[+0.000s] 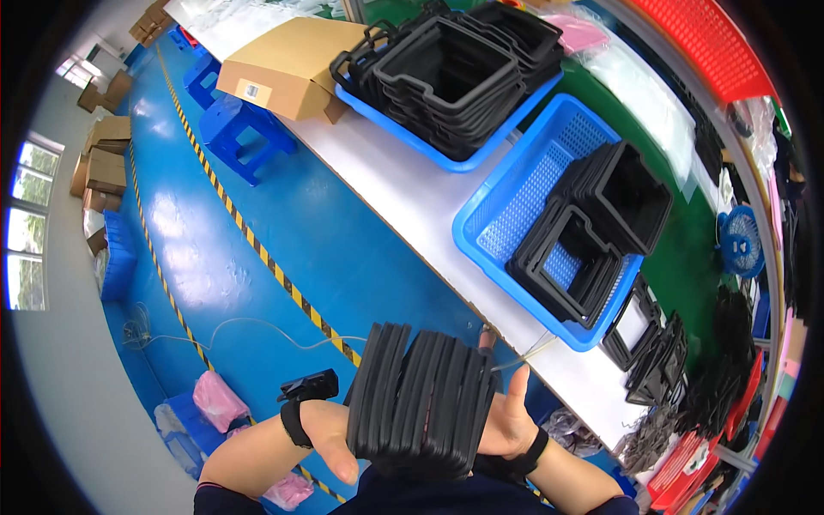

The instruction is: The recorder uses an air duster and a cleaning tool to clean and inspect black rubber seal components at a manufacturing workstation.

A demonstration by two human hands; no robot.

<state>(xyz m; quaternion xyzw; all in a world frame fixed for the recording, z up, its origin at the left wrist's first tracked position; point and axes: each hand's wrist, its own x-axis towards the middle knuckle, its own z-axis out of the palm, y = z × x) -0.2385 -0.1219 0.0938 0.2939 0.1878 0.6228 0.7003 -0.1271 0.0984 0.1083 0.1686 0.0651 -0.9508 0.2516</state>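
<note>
Blue-painted floor [257,240] with a yellow-and-black hazard stripe [257,249] ran beside a long white tabletop [403,184]; cardboard boxes stood stacked near the windows at the far left.

Both hands were raised in front of the body, clamping a stack of black frames [422,399] between them, well short of the tabletop edge. The left hand [330,438] pressed on one side with its thumb curled down the near face; the right hand [508,421] pressed on the other with its thumb up. The fingers of both hands were closed on the stack, their tips hidden behind it. Each wrist carried a black strap, and a small black device sat on the left one.

Judgement: the frames stood on edge and slightly fanned, so even pressure from both palms with the edges squared would likely keep the middle pieces from slipping out.

Containers noted:
- Near blue basket [524,193]: two nested groups of black frames leaning at its right end, the left half showing bare mesh.
- Far blue basket [421,142]: filled with nested black frames rising above its rim.
- Open cardboard box [287,69] on the tabletop's far end; contents not visible.
- Red basket [712,43] at upper right; contents not discernible.

Loose black frames [652,352] lay on the tabletop's right side.
</note>
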